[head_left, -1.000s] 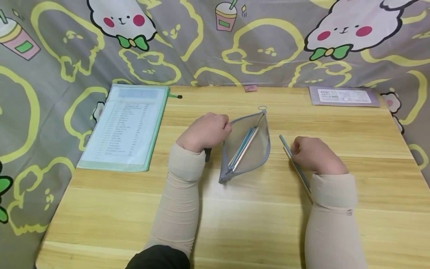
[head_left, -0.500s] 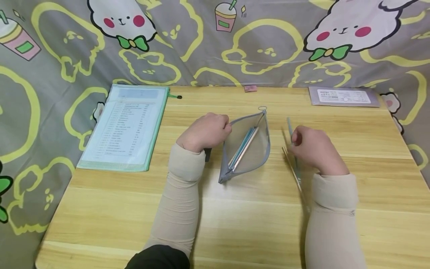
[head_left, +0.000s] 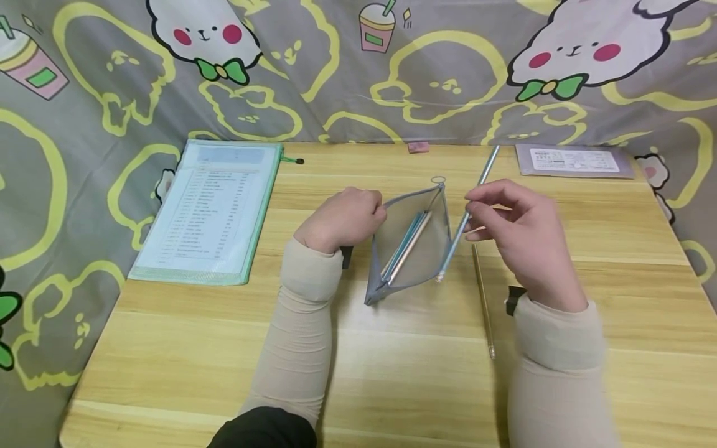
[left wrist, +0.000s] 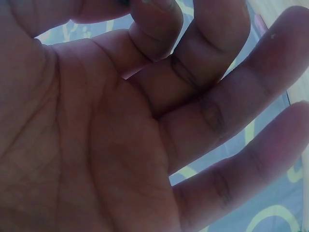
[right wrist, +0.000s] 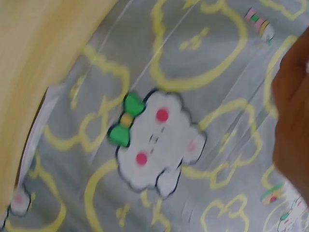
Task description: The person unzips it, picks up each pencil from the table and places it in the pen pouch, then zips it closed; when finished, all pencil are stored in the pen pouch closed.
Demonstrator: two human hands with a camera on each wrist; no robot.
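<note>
A grey zip pouch lies with its mouth spread, several pencils inside. My left hand pinches its left edge; in the left wrist view the other fingers of that hand are spread and loosely bent. Between thumb and fingertips, my right hand holds a light blue pencil beside the pouch's right edge, slanted with its eraser end down. A gold pencil lies on the table below that hand. In the right wrist view only part of the right hand shows, and the pencil is out of sight.
On the left of the wooden table lies a green-edged document folder. A small pink eraser sits at the back edge. At the back right is a flat purple packet. A patterned curtain hangs behind.
My right hand has lifted the light blue pencil off the table and brought it up and left to the pouch, leaving the gold pencil behind. The left hand has stayed still.
</note>
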